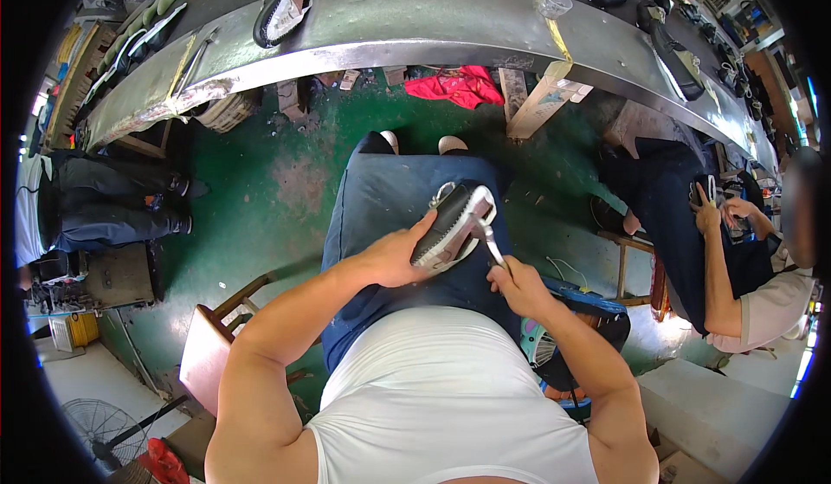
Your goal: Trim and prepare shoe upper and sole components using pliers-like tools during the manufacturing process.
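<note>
On my lap, over the blue cloth (pixel 372 194), lies a half-made shoe (pixel 450 224) with a dark upper, a white edge and a brownish underside turned partly up. My left hand (pixel 400 254) is wrapped round one end of the shoe. From the other side my right hand (pixel 518 283) grips a metal hand tool (pixel 491 242) by its lower part. The tool's head meets the shoe's underside near its white edge; whether it is a hammer or pincers I cannot tell. A light-coloured lace shows at the shoe's far side.
A metal-topped bench (pixel 389 25) curves across ahead, with another unfinished shoe (pixel 286 8) near its edge. To the right, a seated co-worker (pixel 736 285) handles a shoe; another person (pixel 104 198) is at the left. A chair (pixel 208 354) stands left, red cloth (pixel 456 86) under the bench.
</note>
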`<state>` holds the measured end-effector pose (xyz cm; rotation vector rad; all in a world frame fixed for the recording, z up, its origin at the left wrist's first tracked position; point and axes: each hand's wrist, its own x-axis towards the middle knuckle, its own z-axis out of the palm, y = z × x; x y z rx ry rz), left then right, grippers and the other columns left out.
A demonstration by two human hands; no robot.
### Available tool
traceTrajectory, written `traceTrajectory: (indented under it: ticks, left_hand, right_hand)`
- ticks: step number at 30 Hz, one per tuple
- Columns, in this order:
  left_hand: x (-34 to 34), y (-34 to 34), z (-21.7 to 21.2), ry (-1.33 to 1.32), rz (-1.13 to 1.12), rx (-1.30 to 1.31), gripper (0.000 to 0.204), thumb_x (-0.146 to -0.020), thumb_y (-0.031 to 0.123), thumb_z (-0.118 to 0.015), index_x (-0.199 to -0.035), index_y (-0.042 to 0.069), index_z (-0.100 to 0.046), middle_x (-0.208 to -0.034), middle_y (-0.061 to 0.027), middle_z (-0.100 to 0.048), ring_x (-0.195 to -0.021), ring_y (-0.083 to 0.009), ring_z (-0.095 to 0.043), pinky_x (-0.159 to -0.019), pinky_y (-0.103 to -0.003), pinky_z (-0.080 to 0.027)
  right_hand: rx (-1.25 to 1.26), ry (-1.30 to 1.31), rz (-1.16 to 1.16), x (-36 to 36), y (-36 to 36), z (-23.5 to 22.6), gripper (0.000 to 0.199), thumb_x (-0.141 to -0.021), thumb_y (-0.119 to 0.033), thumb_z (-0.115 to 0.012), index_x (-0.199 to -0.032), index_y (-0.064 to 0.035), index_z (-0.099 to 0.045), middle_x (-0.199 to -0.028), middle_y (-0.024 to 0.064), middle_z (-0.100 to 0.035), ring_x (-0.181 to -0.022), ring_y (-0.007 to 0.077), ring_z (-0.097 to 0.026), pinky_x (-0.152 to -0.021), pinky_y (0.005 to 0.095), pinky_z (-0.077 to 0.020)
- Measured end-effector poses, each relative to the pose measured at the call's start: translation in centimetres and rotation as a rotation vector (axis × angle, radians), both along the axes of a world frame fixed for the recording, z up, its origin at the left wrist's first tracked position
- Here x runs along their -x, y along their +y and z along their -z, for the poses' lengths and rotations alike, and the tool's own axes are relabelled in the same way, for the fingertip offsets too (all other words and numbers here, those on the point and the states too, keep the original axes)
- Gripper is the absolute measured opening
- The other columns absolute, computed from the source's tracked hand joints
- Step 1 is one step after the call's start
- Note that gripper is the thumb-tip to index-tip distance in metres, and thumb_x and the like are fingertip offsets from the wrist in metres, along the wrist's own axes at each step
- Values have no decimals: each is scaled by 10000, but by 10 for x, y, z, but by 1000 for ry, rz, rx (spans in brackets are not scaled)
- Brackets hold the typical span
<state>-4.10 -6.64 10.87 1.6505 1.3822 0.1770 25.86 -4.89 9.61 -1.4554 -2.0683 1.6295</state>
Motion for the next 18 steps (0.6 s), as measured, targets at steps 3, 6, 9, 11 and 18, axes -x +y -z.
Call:
traceTrajectory:
  ticks: [3,6,9,11,18]
  left_hand:
    - [12,15,-45,173,118,-409,970,-729,198,-791,-1522,32,-258,-1133,-274,-637,-969,-414,-662,-837,-462,-521]
    - [15,41,-112,9,43,-487,852,-679,92,-842,-1403,40,-395,-1117,-230,-672,-1005,-371,-674,-866,-423,-531]
    - [4,65,-121,-364,-83,-421,807,-704,156,-860,-1358,15,-409,-1081,-220,-678,-927,-335,-693,-830,-404,-535]
    - [-8,84,-90,-619,-264,-89,820,-745,239,-877,-1366,-11,-404,-1080,-169,-680,-913,-249,-661,-861,-355,-522]
    - [-14,18,49,-226,-297,-307,610,-831,314,-775,-1315,-7,-588,-1115,-228,-680,-984,-316,-678,-852,-375,-534]
  right_hand:
    - [109,205,309,-15,-26,23,278,-1001,-235,-551,-1107,20,-581,-855,95,-675,-768,176,-655,-719,313,-527]
    - [108,370,387,-17,-39,30,283,-980,-191,-570,-1184,5,-557,-916,71,-657,-813,135,-635,-748,285,-519]
    - [44,334,358,-15,-37,28,284,-973,-185,-578,-1185,2,-555,-927,74,-656,-827,149,-641,-776,296,-518]
    - [20,265,319,-14,-34,23,279,-970,-182,-583,-1178,3,-558,-924,76,-657,-829,158,-644,-790,301,-518]
    - [7,-6,29,-12,-2,-36,276,-958,-162,-579,-1177,5,-579,-980,152,-680,-904,286,-668,-828,366,-513]
